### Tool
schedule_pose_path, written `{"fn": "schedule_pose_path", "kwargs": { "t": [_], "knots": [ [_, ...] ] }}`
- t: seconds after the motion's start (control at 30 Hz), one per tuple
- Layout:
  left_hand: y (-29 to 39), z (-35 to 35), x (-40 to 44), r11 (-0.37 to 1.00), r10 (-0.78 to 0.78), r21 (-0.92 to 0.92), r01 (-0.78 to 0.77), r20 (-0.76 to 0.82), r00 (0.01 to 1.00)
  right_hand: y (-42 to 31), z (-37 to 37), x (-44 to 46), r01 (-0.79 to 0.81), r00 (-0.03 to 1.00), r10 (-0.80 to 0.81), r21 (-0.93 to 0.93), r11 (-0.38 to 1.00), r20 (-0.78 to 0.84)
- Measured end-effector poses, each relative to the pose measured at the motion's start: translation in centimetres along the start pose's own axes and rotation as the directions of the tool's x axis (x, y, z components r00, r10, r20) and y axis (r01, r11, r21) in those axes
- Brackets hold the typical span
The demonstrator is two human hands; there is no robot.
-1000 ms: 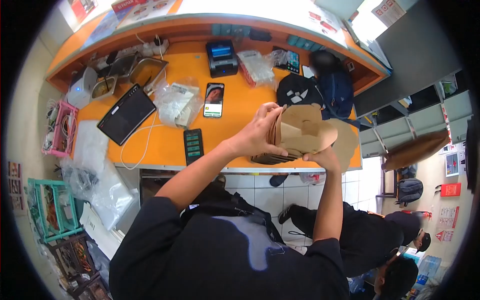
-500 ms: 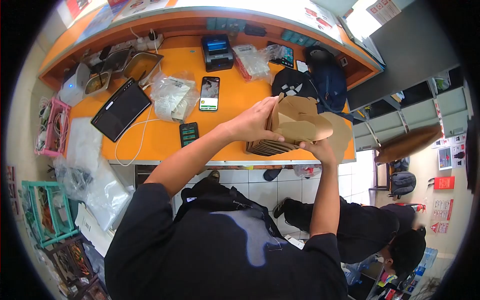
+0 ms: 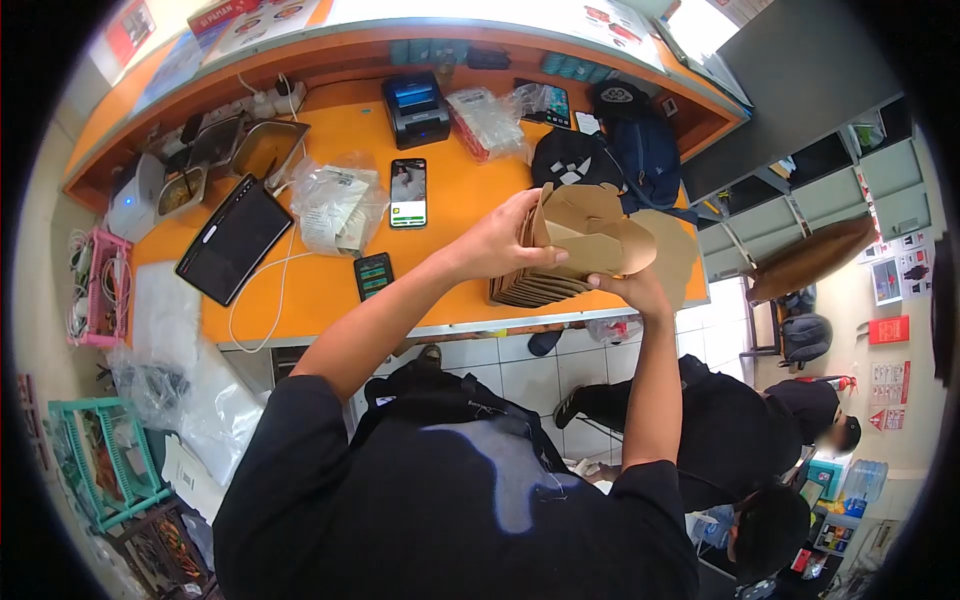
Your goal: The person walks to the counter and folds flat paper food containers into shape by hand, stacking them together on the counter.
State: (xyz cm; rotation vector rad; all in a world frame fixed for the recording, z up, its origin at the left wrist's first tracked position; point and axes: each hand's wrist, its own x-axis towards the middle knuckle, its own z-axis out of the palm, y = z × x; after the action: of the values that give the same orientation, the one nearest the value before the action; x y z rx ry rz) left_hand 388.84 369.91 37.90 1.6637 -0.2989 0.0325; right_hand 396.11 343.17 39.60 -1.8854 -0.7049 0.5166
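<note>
A brown cardboard box (image 3: pixel 585 240) with raised flaps is between my hands, over the right part of the orange counter (image 3: pixel 460 215). My left hand (image 3: pixel 505 240) grips its left side, thumb toward the near edge. My right hand (image 3: pixel 637 288) holds the near right edge, with the thumb on the cardboard. Several folded cardboard layers (image 3: pixel 530 287) lie stacked beneath the box. Flat brown cardboard (image 3: pixel 672 245) shows to the right of it. Behind the box is a black cap (image 3: pixel 578 160).
Phones (image 3: pixel 408 193) (image 3: pixel 374 276), a tablet (image 3: pixel 235 238) with a white cable, a plastic bag (image 3: pixel 340 208), a printer (image 3: pixel 415 110) and metal trays (image 3: pixel 268 150) are on the counter. Two people (image 3: pixel 735 430) are at the lower right.
The box's flaps stand more open than before, and its inside shows more. Both hands keep their hold. The camera view has shifted slightly, and the people at the right have moved.
</note>
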Motion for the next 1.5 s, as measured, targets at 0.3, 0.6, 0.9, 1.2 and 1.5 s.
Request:
{"fn": "schedule_pose_path", "kwargs": {
  "t": [0.3, 0.6, 0.9, 1.2, 1.5],
  "knots": [
    [-0.6, 1.0, 0.6, 0.991, 0.029, 0.134, -0.014, -0.106, 0.994, -0.6, 0.4, -0.6, 0.088, 0.992, -0.076, 0.120, 0.989, -0.105],
    [0.7, -1.6, 0.8, 0.904, 0.134, 0.396, -0.161, 0.095, 0.986, -0.6, 1.4, -0.1, 0.075, 0.983, -0.014, 0.333, 0.940, -0.182],
    [0.4, -1.7, 1.7, 0.973, 0.038, 0.224, -0.049, 0.054, 0.998, 0.8, 2.2, 0.0, 0.225, 0.955, -0.166, 0.238, 0.945, -0.246],
    [3.2, -1.4, 3.2, 0.933, -0.148, 0.347, 0.093, 0.135, 0.980, 2.2, 1.6, -1.0, 0.293, 0.908, -0.294, -0.049, 0.955, -0.297],
    [2.0, -2.2, 2.7, 0.964, -0.032, 0.260, -0.047, 0.293, 0.956, 0.9, 2.3, -1.7, 0.181, 0.914, -0.189, -0.055, 0.982, -0.359]
  ]
}}
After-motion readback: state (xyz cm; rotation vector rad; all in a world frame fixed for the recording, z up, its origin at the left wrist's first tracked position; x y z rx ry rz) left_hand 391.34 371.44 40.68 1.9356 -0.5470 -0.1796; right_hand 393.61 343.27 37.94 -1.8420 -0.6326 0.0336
